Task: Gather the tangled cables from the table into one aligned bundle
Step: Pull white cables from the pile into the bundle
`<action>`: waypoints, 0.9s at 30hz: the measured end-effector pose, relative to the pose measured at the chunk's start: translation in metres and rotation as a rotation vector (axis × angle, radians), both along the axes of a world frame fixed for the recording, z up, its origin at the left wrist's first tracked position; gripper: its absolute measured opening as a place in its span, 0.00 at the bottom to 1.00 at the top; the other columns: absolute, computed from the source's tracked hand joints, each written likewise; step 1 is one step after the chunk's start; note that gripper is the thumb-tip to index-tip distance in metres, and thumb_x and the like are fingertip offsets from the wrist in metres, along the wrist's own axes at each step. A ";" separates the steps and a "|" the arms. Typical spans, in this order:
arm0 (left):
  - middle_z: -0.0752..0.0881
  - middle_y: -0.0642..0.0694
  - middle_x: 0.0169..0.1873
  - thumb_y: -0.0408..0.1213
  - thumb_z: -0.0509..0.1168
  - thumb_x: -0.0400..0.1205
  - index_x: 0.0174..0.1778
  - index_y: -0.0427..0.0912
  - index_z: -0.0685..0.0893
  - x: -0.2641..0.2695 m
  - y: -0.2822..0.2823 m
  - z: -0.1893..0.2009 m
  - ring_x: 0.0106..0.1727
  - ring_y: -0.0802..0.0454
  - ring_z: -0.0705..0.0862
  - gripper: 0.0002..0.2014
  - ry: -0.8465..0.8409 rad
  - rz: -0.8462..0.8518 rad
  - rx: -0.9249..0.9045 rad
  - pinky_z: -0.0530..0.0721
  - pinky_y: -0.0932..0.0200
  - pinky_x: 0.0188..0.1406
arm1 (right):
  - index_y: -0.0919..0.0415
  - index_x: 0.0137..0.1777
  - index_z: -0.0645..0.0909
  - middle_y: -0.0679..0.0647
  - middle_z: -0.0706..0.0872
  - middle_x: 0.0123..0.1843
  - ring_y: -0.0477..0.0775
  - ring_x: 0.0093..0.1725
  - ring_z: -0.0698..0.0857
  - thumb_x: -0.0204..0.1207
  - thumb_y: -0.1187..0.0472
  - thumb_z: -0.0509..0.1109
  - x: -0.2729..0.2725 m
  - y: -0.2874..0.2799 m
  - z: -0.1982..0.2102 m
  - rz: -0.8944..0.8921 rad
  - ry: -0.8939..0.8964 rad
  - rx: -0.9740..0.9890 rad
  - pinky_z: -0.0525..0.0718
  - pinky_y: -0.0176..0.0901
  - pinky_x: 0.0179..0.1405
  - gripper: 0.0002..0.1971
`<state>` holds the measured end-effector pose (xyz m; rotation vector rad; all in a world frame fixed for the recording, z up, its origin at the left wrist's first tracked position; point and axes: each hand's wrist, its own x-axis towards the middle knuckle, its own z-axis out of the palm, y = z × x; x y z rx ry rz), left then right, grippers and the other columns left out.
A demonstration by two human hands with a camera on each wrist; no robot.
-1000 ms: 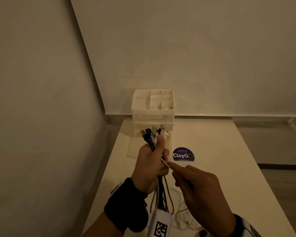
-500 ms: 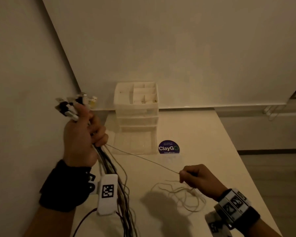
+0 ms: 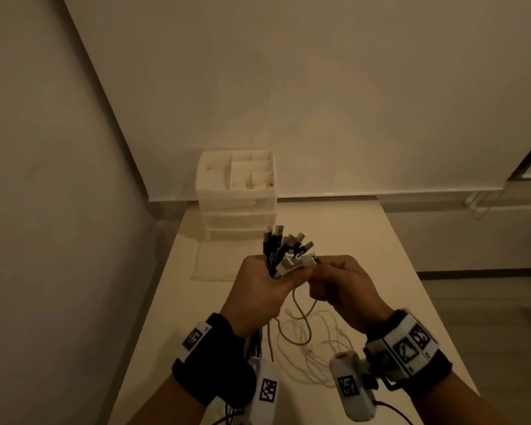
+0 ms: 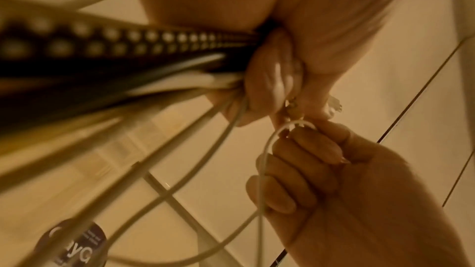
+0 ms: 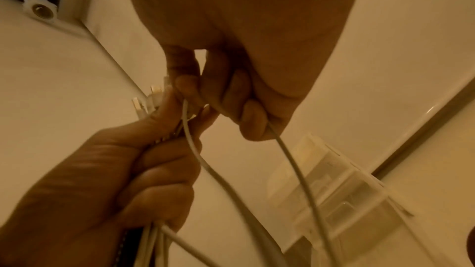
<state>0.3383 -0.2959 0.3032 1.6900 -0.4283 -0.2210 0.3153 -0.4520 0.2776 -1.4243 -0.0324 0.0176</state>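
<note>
Fingers (image 5: 164, 172) of your left hand (image 3: 262, 286) were curled tight around the bundle of cables (image 3: 284, 256), and the thumb pressed on it from the front. The plug ends stood up above your fist, black and white ones together, fanned out a little and not yet level. Below the fist the cables hung down toward the table (image 3: 365, 240).

Your right hand (image 3: 347, 289) was just beside the left, almost touching it. Its fingers (image 4: 306, 145) were curled around one thin white cable (image 5: 205, 161), holding it near the plug ends. This cable made a loop under both hands and ran down to a loose heap of white cable (image 3: 316, 348) that lay on the table between your wrists.

Behind your hands, at the far edge of the table by the wall, stood a white drawer organizer (image 3: 236, 194). In the left wrist view a dark round sticker (image 4: 74, 245) lay on the table.
</note>
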 end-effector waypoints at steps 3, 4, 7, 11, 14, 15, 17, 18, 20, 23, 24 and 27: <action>0.80 0.62 0.17 0.34 0.71 0.79 0.43 0.46 0.88 0.004 0.001 -0.006 0.19 0.67 0.75 0.03 -0.025 -0.012 0.046 0.70 0.73 0.21 | 0.65 0.26 0.78 0.56 0.68 0.23 0.51 0.24 0.61 0.71 0.63 0.64 -0.002 -0.003 0.000 -0.004 0.022 0.052 0.59 0.45 0.27 0.13; 0.79 0.61 0.17 0.34 0.71 0.79 0.42 0.47 0.88 0.004 0.002 -0.008 0.19 0.66 0.74 0.03 -0.040 -0.014 0.065 0.71 0.71 0.22 | 0.63 0.26 0.80 0.56 0.68 0.23 0.51 0.24 0.61 0.72 0.62 0.64 -0.003 -0.003 -0.001 -0.004 0.020 0.052 0.59 0.44 0.27 0.13; 0.78 0.61 0.16 0.36 0.70 0.80 0.36 0.52 0.86 0.006 0.003 -0.008 0.18 0.66 0.75 0.08 -0.062 0.068 0.090 0.71 0.69 0.22 | 0.63 0.29 0.79 0.56 0.65 0.24 0.50 0.24 0.60 0.77 0.57 0.63 -0.007 -0.006 -0.007 0.018 0.010 0.032 0.62 0.40 0.27 0.16; 0.74 0.58 0.14 0.35 0.69 0.80 0.25 0.51 0.84 0.025 0.022 -0.006 0.14 0.62 0.69 0.17 0.011 0.262 -0.076 0.67 0.60 0.22 | 0.67 0.38 0.82 0.53 0.67 0.26 0.49 0.25 0.63 0.79 0.57 0.62 -0.018 -0.014 -0.023 0.056 0.045 0.011 0.63 0.38 0.27 0.16; 0.67 0.55 0.15 0.36 0.68 0.81 0.24 0.48 0.78 0.038 0.044 0.002 0.12 0.57 0.62 0.18 0.020 0.348 -0.211 0.64 0.65 0.19 | 0.69 0.41 0.84 0.54 0.67 0.27 0.50 0.27 0.62 0.79 0.57 0.63 -0.023 -0.022 -0.035 0.076 0.082 -0.035 0.59 0.43 0.29 0.15; 0.65 0.54 0.15 0.35 0.67 0.82 0.24 0.48 0.75 0.042 0.051 0.006 0.13 0.57 0.60 0.19 0.027 0.386 -0.264 0.63 0.66 0.18 | 0.68 0.40 0.84 0.54 0.66 0.27 0.50 0.27 0.62 0.78 0.56 0.63 -0.024 -0.024 -0.039 0.074 0.096 -0.055 0.60 0.43 0.29 0.15; 0.63 0.54 0.14 0.33 0.65 0.83 0.25 0.46 0.71 0.048 0.065 0.012 0.13 0.58 0.57 0.19 0.023 0.451 -0.339 0.61 0.69 0.16 | 0.69 0.39 0.83 0.54 0.66 0.27 0.50 0.27 0.62 0.78 0.55 0.64 -0.027 -0.028 -0.046 0.050 0.115 -0.088 0.61 0.42 0.29 0.16; 0.64 0.54 0.14 0.34 0.66 0.82 0.26 0.45 0.71 0.051 0.070 0.012 0.13 0.58 0.58 0.19 0.008 0.487 -0.331 0.61 0.68 0.16 | 0.69 0.39 0.83 0.55 0.66 0.27 0.50 0.27 0.62 0.78 0.55 0.64 -0.027 -0.030 -0.048 0.033 0.115 -0.118 0.62 0.42 0.29 0.16; 0.66 0.54 0.14 0.39 0.70 0.80 0.27 0.44 0.74 0.053 0.074 0.008 0.13 0.57 0.60 0.17 -0.027 0.545 -0.242 0.63 0.65 0.18 | 0.68 0.37 0.83 0.56 0.67 0.27 0.50 0.27 0.64 0.77 0.55 0.64 -0.026 -0.030 -0.049 -0.001 0.111 -0.230 0.64 0.42 0.29 0.16; 0.74 0.56 0.14 0.42 0.73 0.76 0.32 0.46 0.82 0.045 0.069 0.008 0.14 0.56 0.68 0.10 -0.103 0.612 -0.128 0.69 0.60 0.18 | 0.64 0.33 0.82 0.54 0.70 0.26 0.49 0.27 0.67 0.81 0.61 0.65 -0.018 -0.030 -0.043 -0.038 0.125 -0.420 0.67 0.44 0.30 0.15; 0.78 0.56 0.16 0.42 0.74 0.75 0.33 0.47 0.84 0.040 0.064 0.011 0.16 0.57 0.72 0.08 -0.152 0.637 -0.094 0.73 0.59 0.18 | 0.62 0.31 0.82 0.54 0.71 0.27 0.49 0.28 0.68 0.80 0.63 0.65 -0.015 -0.030 -0.038 -0.045 0.121 -0.484 0.69 0.45 0.30 0.15; 0.81 0.61 0.18 0.38 0.76 0.73 0.33 0.46 0.86 0.019 0.038 0.014 0.20 0.66 0.77 0.06 -0.285 0.591 -0.036 0.74 0.74 0.22 | 0.61 0.28 0.80 0.57 0.73 0.26 0.51 0.27 0.70 0.76 0.60 0.65 -0.006 -0.027 -0.019 -0.069 0.065 -0.620 0.71 0.39 0.29 0.14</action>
